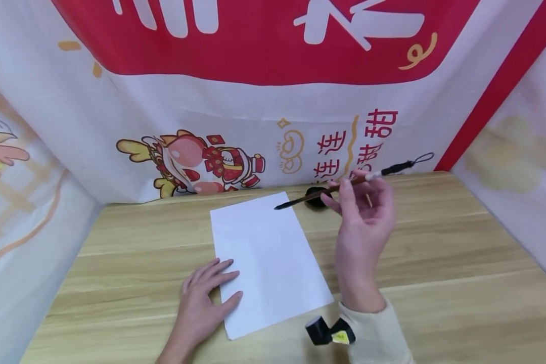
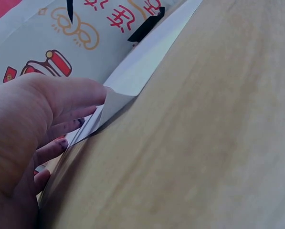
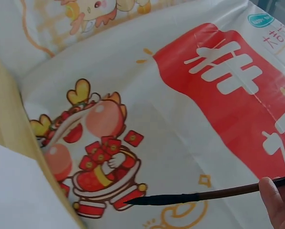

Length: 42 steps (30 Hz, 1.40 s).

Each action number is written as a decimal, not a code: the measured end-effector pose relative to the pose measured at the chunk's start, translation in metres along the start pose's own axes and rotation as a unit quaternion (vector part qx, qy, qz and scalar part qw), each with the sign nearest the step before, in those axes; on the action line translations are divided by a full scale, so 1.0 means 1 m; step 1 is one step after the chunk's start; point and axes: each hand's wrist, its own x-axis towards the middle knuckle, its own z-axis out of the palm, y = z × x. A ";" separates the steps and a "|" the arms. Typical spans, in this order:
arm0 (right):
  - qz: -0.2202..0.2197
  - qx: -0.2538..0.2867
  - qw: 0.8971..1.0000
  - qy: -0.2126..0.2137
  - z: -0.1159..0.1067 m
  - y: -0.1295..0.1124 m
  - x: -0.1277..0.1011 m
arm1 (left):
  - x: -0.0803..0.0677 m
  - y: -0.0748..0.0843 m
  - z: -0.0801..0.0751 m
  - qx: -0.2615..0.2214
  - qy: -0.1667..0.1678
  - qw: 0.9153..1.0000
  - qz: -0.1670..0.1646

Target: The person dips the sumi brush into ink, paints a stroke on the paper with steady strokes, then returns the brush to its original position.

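Between its thumb and fingers my right hand [image 1: 364,222] holds a writing brush [image 1: 355,181], raised over the table with its dark tip toward the upper part of the paper. In the right wrist view the brush [image 3: 228,192] shows black bristles and a brown handle, with a thumb [image 3: 272,198] against it. My left hand [image 1: 205,298] rests at the lower left edge of a white sheet of paper [image 1: 268,263], fingers spread. The left wrist view shows a corner of the paper [image 2: 125,93] bent up at the fingers, some of which carry dark stains.
A round black ink dish [image 1: 316,201] stands behind the paper, partly hidden by the brush. The wood-grain table [image 1: 446,253] meets a printed cloth wall [image 1: 264,111] at the back, with cloth on both sides. A black strapped device [image 1: 329,331] sits at the right wrist.
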 end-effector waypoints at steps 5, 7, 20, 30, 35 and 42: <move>0.040 -0.003 0.999 0.002 -0.006 0.015 -0.011 | 0.000 0.001 0.003 -0.005 -0.007 1.000 -0.002; 0.053 0.005 0.999 0.001 -0.005 0.021 -0.012 | 0.000 0.002 0.003 -0.006 -0.009 1.000 -0.003; 0.064 -0.014 0.989 -0.135 0.021 0.048 -0.042 | 0.009 0.006 0.004 0.007 -0.013 1.000 0.001; 0.102 -0.003 0.980 -0.170 0.035 0.067 -0.064 | 0.001 0.000 0.001 0.021 0.016 1.000 0.010; 0.110 -0.006 0.978 -0.175 0.038 0.069 -0.065 | 0.004 0.000 0.001 0.012 0.017 1.000 0.009; 0.136 -0.015 0.976 -0.171 0.037 0.072 -0.068 | 0.001 -0.001 0.000 0.009 0.016 1.000 0.008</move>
